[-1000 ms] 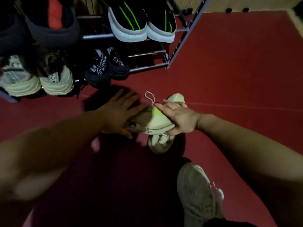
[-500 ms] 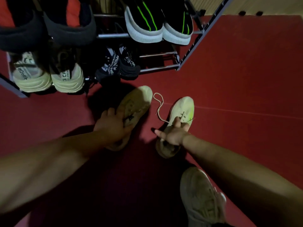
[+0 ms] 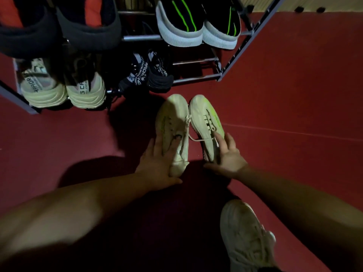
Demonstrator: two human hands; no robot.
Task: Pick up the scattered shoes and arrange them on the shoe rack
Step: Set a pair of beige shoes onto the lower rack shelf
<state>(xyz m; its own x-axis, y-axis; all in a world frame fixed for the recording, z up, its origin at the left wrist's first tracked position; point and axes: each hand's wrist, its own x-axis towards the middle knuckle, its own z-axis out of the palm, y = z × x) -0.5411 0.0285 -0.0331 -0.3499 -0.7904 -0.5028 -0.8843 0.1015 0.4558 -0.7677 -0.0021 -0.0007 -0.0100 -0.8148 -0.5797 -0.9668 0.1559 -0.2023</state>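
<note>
Left cream sneaker (image 3: pixel 172 122) and right cream sneaker (image 3: pixel 204 118) sit on the red floor (image 3: pixel 294 95), side by side and touching at the forefoot, just short of the shoe rack (image 3: pixel 196 76). Long axes parallel, toes toward the rack, heels toward the person. Left hand (image 3: pixel 157 163) lies flat over the left shoe's heel end, fingers straight; right hand (image 3: pixel 225 156) rests spread against the right shoe's heel and outer side; neither clasps yet. Each hand has its own shoe, no crossing needed. Loose lace (image 3: pixel 196 139) runs between the pair. Bare bottom rails right of the black pair (image 3: pixel 147 75), dead ahead of the toes: likely a straight lift forward
</note>
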